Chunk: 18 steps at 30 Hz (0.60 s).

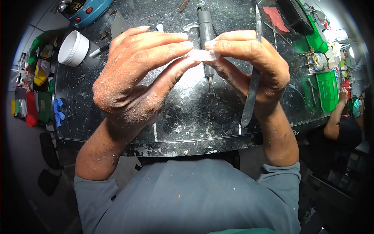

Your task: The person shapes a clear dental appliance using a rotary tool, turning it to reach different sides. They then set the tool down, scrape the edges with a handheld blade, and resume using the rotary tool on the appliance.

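A clear dental aligner (206,57) spans the gap between my two hands above the bench. My left hand (136,74), dusted with white powder, pinches its left end between fingers and thumb. At its right end my right hand (253,62) pinches too, with a long flat metal spatula (251,97) tucked across the palm, its rounded blade pointing down toward me. Below and behind the aligner lies a dark grey rotary handpiece (205,29) with a thin bur at its near end. Another clear curved piece (190,26) rests left of the handpiece.
The black bench (183,121) is speckled with white dust. Toward the left are a white tub (73,48), a blue machine (87,11) and a marker (99,50). Red sheet (276,19), scissors (286,38) and green bins (326,91) stand right. Another person (341,121) sits far right.
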{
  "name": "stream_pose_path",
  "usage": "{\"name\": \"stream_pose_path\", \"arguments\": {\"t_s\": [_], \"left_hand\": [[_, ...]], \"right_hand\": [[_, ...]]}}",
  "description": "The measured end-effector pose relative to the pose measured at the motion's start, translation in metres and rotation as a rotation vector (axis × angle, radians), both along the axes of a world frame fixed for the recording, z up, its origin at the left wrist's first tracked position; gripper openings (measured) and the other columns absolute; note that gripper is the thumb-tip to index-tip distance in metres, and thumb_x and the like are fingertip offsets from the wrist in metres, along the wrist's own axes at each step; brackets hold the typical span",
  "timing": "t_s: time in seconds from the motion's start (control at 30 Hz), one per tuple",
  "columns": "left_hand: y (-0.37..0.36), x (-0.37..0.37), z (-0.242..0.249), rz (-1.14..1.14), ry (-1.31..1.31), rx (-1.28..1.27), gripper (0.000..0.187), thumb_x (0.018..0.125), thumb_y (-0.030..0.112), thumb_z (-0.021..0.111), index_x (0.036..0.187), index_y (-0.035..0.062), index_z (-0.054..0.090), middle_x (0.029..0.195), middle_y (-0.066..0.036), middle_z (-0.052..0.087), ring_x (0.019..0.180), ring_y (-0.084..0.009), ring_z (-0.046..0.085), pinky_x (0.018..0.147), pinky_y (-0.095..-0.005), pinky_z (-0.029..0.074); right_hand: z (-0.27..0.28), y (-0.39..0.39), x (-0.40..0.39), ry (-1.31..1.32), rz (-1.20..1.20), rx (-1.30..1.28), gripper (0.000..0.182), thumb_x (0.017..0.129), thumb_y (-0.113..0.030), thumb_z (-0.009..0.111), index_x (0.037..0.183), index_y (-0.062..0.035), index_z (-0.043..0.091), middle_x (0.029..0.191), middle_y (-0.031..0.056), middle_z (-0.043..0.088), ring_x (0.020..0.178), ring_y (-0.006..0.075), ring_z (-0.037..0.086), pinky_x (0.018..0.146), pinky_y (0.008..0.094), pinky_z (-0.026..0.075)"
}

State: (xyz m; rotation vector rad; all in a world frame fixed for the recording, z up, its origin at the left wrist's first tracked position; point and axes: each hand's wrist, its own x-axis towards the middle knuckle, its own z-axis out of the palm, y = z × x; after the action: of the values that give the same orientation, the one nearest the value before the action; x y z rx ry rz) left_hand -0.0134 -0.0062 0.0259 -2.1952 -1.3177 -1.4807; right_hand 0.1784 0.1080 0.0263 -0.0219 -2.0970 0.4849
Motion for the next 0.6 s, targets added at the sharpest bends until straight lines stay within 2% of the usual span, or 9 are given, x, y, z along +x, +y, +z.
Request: {"name": "stream_pose_path", "arguments": {"t_s": [0.3,0.37,0.47,0.5,0.53,0.57,0.6], "left_hand": [[-0.006,0.001,0.006,0.044,0.039,-0.022,0.024,0.073,0.003,0.079,0.095,-0.0002,0.069,0.093,-0.014,0.072,0.093,-0.0231,0.069,0.099,-0.0494,0.042],[-0.006,0.0,0.006,0.044,0.023,-0.019,0.024,0.073,0.002,0.08,0.094,-0.0001,0.07,0.092,-0.013,0.072,0.093,-0.023,0.069,0.099,-0.0497,0.042],[-0.008,-0.004,0.007,0.045,0.057,-0.056,0.018,0.076,0.004,0.078,0.092,-0.0003,0.07,0.09,-0.012,0.072,0.092,-0.0219,0.069,0.099,-0.0493,0.042],[-0.008,-0.007,0.006,0.042,0.03,-0.105,0.016,0.079,0.005,0.076,0.093,-0.0006,0.07,0.089,-0.011,0.072,0.091,-0.0209,0.069,0.099,-0.0492,0.042],[-0.008,-0.009,0.004,0.038,0.002,-0.154,0.014,0.083,0.007,0.074,0.094,-0.0008,0.07,0.088,-0.01,0.072,0.091,-0.0199,0.069,0.099,-0.0492,0.042],[-0.006,-0.005,0.004,0.069,-0.03,-0.199,0.018,0.088,0.012,0.07,0.1,-0.0015,0.07,0.091,-0.01,0.072,0.089,-0.0174,0.068,0.098,-0.0435,0.044],[-0.005,0.004,0.003,0.07,-0.03,-0.198,0.018,0.088,0.012,0.07,0.1,-0.0015,0.07,0.091,-0.01,0.072,0.089,-0.0174,0.068,0.098,-0.0435,0.044]], "right_hand": [[-0.001,-0.003,0.0,0.025,0.109,-0.149,0.025,0.073,0.008,0.075,0.096,0.0031,0.067,0.093,0.0151,0.069,0.091,0.0238,0.068,0.078,0.031,0.056],[-0.004,-0.007,-0.001,0.055,0.151,-0.332,0.025,0.074,0.01,0.073,0.097,0.0047,0.066,0.095,0.0165,0.067,0.092,0.0243,0.067,0.077,0.0306,0.056],[-0.008,-0.009,-0.003,0.111,0.183,-0.416,0.025,0.075,0.011,0.072,0.099,0.006,0.065,0.095,0.017,0.065,0.092,0.0242,0.066,0.077,0.0299,0.057],[-0.009,-0.006,-0.003,0.11,0.185,-0.416,0.025,0.075,0.011,0.072,0.099,0.006,0.065,0.095,0.017,0.065,0.092,0.0242,0.066,0.077,0.0299,0.057],[-0.01,0.0,-0.002,0.129,0.137,-0.312,0.026,0.076,0.009,0.073,0.1,0.0047,0.065,0.094,0.0159,0.066,0.09,0.0236,0.067,0.075,0.0297,0.057],[-0.01,0.003,-0.002,0.146,0.09,-0.207,0.027,0.076,0.008,0.073,0.101,0.0034,0.065,0.092,0.0149,0.066,0.088,0.023,0.067,0.073,0.0295,0.057],[-0.008,0.002,-0.002,0.145,0.091,-0.207,0.027,0.076,0.008,0.073,0.101,0.0034,0.065,0.092,0.0149,0.066,0.088,0.023,0.067,0.073,0.0295,0.057]]}}
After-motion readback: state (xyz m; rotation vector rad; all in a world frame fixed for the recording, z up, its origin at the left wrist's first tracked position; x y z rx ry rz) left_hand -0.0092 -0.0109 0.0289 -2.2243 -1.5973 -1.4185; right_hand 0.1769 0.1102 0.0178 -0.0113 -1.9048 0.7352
